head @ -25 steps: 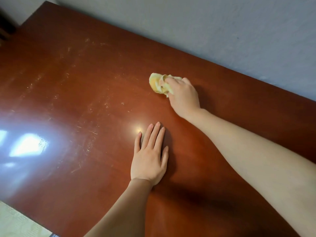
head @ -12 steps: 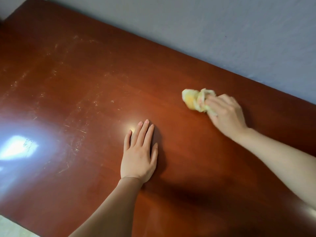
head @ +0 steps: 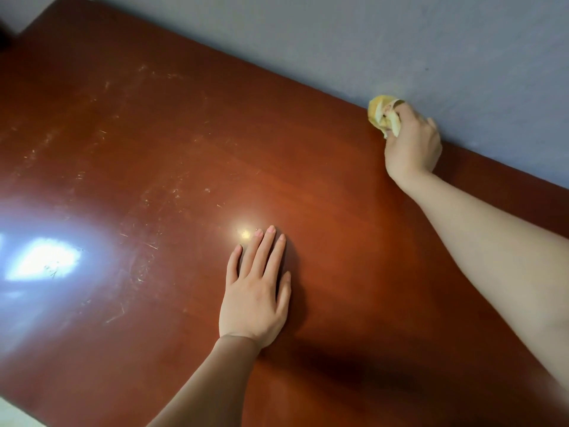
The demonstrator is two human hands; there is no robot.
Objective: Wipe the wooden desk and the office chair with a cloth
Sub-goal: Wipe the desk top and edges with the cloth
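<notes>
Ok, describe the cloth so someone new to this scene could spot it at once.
Follow the reddish-brown wooden desk to its far edge, against the grey wall. Toward the right there, the right hand grips a crumpled cloth. It is the only pale yellow thing on the desk; the left hand lies flat and empty mid-desk.

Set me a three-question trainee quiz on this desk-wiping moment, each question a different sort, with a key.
1. True or false: the left hand lies flat on the wooden desk, fingers straight.
2. The yellow cloth is: A) under the left hand; B) gripped by the right hand at the desk's far edge, by the wall; C) lying loose in the bright glare.
3. Fill in: the pale scratches lie toward the person's ___ side.
Key: 1 true; 2 B; 3 left.
</notes>
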